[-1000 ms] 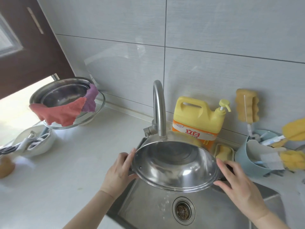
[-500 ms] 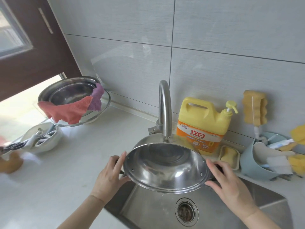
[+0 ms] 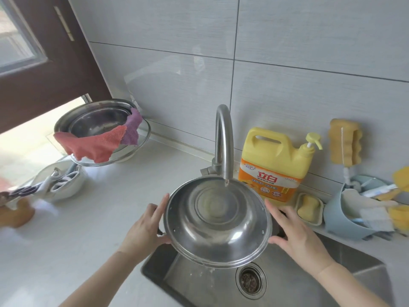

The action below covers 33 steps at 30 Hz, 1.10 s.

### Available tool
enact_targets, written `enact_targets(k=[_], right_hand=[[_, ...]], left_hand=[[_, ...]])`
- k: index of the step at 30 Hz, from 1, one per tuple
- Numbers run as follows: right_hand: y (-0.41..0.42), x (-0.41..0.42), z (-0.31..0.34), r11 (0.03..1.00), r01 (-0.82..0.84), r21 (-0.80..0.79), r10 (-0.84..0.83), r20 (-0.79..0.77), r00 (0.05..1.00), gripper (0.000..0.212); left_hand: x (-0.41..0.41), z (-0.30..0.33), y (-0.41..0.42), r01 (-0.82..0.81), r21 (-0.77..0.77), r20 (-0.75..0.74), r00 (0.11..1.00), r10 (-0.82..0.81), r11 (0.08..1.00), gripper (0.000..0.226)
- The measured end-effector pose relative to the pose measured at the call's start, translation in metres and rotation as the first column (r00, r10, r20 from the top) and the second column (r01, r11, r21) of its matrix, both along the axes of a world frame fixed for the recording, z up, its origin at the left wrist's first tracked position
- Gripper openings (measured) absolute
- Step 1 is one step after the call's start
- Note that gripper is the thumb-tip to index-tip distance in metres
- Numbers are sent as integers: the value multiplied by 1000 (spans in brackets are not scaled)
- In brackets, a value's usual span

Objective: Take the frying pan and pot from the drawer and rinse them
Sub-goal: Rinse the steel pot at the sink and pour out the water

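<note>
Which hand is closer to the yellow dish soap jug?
Right. The right hand holds the pot at its right side, just below the yellow dish soap jug; the left hand holds the pot's far side.

Place: a home kitchen, at the washing-up corner.
Sink: a steel sink [image 3: 332,282] was set into the pale bench [image 3: 66,251], with a curved tap [image 3: 224,138] above it.
Wall: grey tiles [image 3: 309,52] ran behind the bench.
Cleaning things: a yellow detergent jug [image 3: 274,165], a soap dish [image 3: 308,208] and sponges [image 3: 345,144] stood at the far right.
Cookware: steel bowls [image 3: 97,122] with cloths [image 3: 95,145] sat far left.
</note>
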State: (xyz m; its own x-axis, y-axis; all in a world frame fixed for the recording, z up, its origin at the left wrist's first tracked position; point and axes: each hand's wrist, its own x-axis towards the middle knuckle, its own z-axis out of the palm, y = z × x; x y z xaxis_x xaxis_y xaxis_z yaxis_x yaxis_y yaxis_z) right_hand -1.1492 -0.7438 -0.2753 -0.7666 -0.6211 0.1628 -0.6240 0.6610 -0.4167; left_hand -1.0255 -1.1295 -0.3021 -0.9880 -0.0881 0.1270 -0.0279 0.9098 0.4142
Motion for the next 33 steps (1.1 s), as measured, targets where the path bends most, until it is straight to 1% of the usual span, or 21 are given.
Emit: enact_targets(k=[3,5,8,11,13,15,17,18,20,21,22,24,25,27,29,30,31,33], right_hand=[[25,-7,0,997,55,52,-63,185,981,121],[41,-15,0,993,88,80,-109,324,940,118],[57,-21,7,996,70,61,-91,489,867,118],[67,-20,14,997,75,5,-60,663,746,112],[72,-17,15,998,68,5,-48,766,641,106],[75,-11,11,998,64,1,-36,839,542,101],[75,-3,1,997,75,12,-46,881,472,103],[73,3,-5,997,79,18,-52,891,451,103],[63,19,-17,994,104,-24,-23,907,420,102],[56,28,-24,988,141,-59,-7,905,424,104],[48,36,-32,976,197,-91,-8,893,449,106],[32,51,-44,930,325,-174,-29,845,534,110],[25,56,-49,905,367,-215,-45,810,585,113],[15,57,-54,873,406,-269,-98,720,687,119],[13,47,-48,889,368,-272,-151,584,797,120],[14,40,-39,913,323,-250,-159,510,845,118],[15,31,-24,937,267,-224,-144,449,882,116],[17,10,13,977,157,-148,-90,382,920,114]], left_hand=[[-27,9,22,42,22,229,972,-46,999,132],[-46,18,35,76,64,370,924,-94,995,134],[-68,24,41,145,145,518,831,-200,979,140],[-81,32,41,186,253,652,693,-309,949,140],[-88,41,40,186,292,731,589,-345,938,133],[-94,51,37,172,329,779,506,-370,928,127],[-97,66,35,153,348,803,461,-378,925,125],[-97,77,35,157,339,806,459,-372,928,121],[-95,99,34,160,296,804,491,-336,942,120],[-93,110,33,167,262,794,523,-311,951,121],[-89,119,32,200,205,773,568,-284,958,124],[-80,131,31,290,39,701,674,-233,956,128],[-74,134,29,308,-30,648,730,-216,951,130],[-61,131,24,290,-118,523,831,-189,950,131],[-47,116,16,247,-117,393,901,-184,962,130],[-41,105,12,217,-78,338,924,-179,973,128],[-36,92,9,178,-18,293,942,-165,984,128],[-30,64,4,106,133,242,961,-136,985,130]])
